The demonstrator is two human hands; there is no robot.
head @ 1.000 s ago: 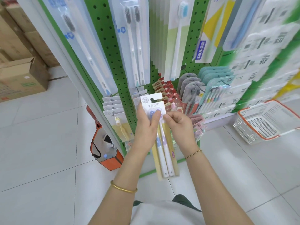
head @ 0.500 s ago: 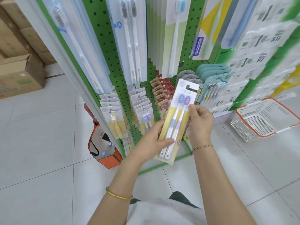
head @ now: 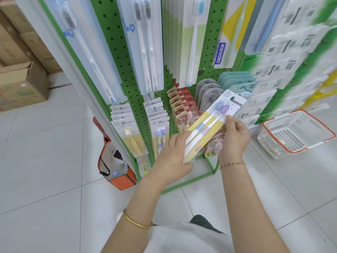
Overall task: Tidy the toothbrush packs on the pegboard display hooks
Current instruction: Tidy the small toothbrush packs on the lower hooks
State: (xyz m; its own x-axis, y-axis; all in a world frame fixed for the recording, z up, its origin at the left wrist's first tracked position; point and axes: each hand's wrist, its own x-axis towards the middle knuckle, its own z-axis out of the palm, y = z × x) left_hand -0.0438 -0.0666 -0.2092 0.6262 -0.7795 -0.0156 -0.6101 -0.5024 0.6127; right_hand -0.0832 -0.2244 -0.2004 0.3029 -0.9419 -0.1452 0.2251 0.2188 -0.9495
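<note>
toothbrush pack (head: 209, 125) tilted between left hand (head: 171, 157) and right hand (head: 235, 139), pegboard (head: 114, 42) beyond them; basket (head: 284, 147) right of the right hand, bag (head: 116, 172) left of the left hand.

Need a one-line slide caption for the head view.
The left hand and right hand hold a two-brush toothbrush pack tilted before the green pegboard; a white basket sits on the floor.

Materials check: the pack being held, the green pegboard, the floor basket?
The held pack looks like printed card backing, matte yellow and white, under a clear glossy plastic blister. The pegboard is probably painted sheet metal: even green coat, punched holes. The basket looks like moulded plastic: white lattice, orange rim.
</note>
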